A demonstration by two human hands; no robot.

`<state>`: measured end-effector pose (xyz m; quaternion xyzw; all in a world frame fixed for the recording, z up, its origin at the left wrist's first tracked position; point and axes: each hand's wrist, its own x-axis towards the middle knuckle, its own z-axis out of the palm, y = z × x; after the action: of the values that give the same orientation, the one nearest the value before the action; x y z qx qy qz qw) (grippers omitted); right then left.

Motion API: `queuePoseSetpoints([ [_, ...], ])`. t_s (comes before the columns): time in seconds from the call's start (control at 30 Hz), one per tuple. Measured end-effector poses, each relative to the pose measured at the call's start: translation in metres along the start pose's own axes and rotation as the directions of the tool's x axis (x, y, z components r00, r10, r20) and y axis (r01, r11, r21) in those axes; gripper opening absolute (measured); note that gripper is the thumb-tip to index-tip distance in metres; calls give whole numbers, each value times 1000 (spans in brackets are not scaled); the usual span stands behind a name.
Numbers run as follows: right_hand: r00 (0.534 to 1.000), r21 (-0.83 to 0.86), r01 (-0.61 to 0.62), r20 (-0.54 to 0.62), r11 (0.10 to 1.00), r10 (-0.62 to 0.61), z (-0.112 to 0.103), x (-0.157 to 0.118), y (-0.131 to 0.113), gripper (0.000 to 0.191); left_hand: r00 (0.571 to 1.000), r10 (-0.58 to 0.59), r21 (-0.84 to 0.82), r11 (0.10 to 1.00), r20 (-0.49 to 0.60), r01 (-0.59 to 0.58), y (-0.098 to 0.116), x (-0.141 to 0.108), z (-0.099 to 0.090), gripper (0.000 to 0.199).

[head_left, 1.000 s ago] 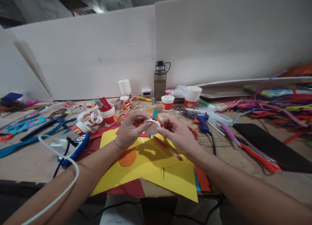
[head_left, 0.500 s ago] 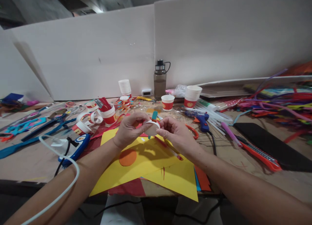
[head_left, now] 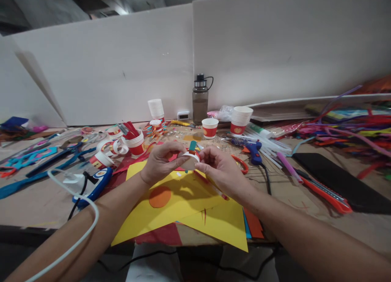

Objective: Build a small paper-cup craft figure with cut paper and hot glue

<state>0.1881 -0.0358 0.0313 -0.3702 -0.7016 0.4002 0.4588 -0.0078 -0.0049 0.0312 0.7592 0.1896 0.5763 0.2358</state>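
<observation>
Between my two hands, above yellow paper sheets, is a small piece cut from a paper cup (head_left: 190,163), with a round whitish base facing me. A teal strip (head_left: 192,146) sticks up from its red upper side. My left hand (head_left: 163,161) is closed on the piece's left edge, thumb along it. The fingers of my right hand (head_left: 216,166) pinch its right edge. Below lie the yellow paper (head_left: 140,217), an orange paper circle (head_left: 160,197) and a pencil (head_left: 218,192), which my right hand partly covers.
Paper cups (head_left: 209,129) and a water bottle (head_left: 200,102) stand at the back. On the right are a blue glue gun (head_left: 255,152), a red utility knife (head_left: 326,194) and a black slab (head_left: 342,182). A power strip (head_left: 100,182) with a white cable sits on the left.
The cup piece has tilted slightly in my hands. Its teal strip now stands a little lower and looks darker. Both hands keep hold of it in nearly the same place.
</observation>
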Motion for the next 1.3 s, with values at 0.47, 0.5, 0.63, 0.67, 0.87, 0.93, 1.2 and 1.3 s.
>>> queuePoseSetpoints([
  [0.47,990,-181,139,-8,974,-143,-3,0,-2,7,971,238,200,950,37,-241,-3,-6,-4,29],
  [0.5,987,-190,151,-26,970,-159,-3,0,-2,8,969,244,225,943,30,-244,-3,-7,-3,29],
  [0.63,947,-279,243,-138,929,-290,-3,-1,-6,14,970,243,281,933,-27,-226,-2,-10,4,28],
  [0.67,928,-313,281,-153,907,-340,-4,-1,-7,14,971,236,282,935,-38,-217,-2,-11,6,27],
  [0.87,855,-403,384,-184,830,-485,-5,-3,-11,12,987,145,240,963,-73,-123,1,-14,14,25],
  [0.93,848,-399,397,-184,827,-497,-5,-3,-10,12,985,160,233,963,-72,-139,1,-15,14,24],
  [1.2,861,-386,415,-127,824,-493,-6,-3,-10,14,994,-1,131,991,-108,15,-3,-13,17,18],
  [1.3,879,-353,398,-118,847,-462,-6,-3,-12,20,962,-181,-5,983,-206,184,-4,-7,17,25],
])
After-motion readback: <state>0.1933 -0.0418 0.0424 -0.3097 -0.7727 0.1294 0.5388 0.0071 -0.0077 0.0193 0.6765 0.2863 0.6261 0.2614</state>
